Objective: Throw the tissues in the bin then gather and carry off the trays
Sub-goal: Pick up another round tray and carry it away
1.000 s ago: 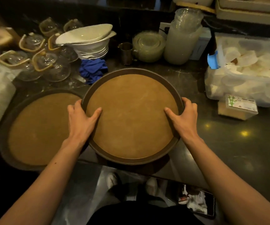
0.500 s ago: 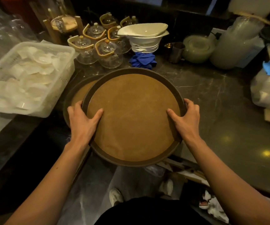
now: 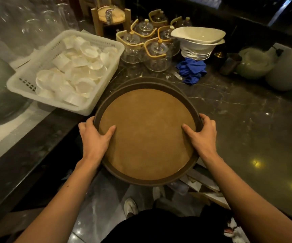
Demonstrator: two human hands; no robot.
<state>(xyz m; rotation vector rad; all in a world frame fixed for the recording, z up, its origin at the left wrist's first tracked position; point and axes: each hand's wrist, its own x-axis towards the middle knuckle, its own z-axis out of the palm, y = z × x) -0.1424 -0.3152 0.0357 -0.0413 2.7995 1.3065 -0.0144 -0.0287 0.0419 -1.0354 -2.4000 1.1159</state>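
Note:
A round dark-rimmed top tray (image 3: 147, 134) with a brown non-slip liner lies in the middle of the head view. My left hand (image 3: 96, 137) grips its left rim with the thumb on the liner. My right hand (image 3: 201, 135) grips its right rim the same way. This tray sits over a second tray (image 3: 138, 81), of which only the far rim shows as a thin dark arc. Both trays overhang the front edge of the dark marble counter (image 3: 247, 123). No tissues or bin are visible.
A white plastic basket (image 3: 66, 72) of small white cups stands to the left. Behind the trays are several glass teapots (image 3: 155, 53), stacked white bowls (image 3: 198, 42), a blue cloth (image 3: 191, 70), a metal jug (image 3: 229, 64) and green lidded dishes (image 3: 255, 64). My shoes and floor show below.
The tray I hold has moved left and now covers the second tray almost fully, which earlier lay beside it. The view has swung left, bringing the white basket in.

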